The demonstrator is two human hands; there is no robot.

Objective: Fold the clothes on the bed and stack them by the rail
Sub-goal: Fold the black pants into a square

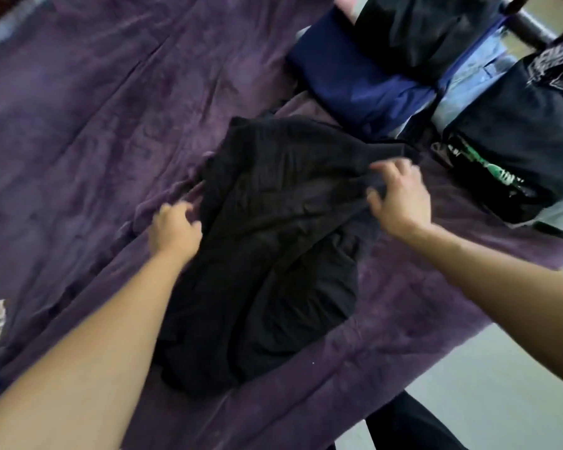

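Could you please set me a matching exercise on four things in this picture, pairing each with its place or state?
Things:
1. blanket
2. black garment
3. blue garment
4. rail

Place or state:
A. crumpled, in the middle of the bed
B. folded, in the pile at the far end
C. dark bar in the top right corner
D. purple, spread over the bed

Pairs: 1-D, 2-A, 3-B, 4-C
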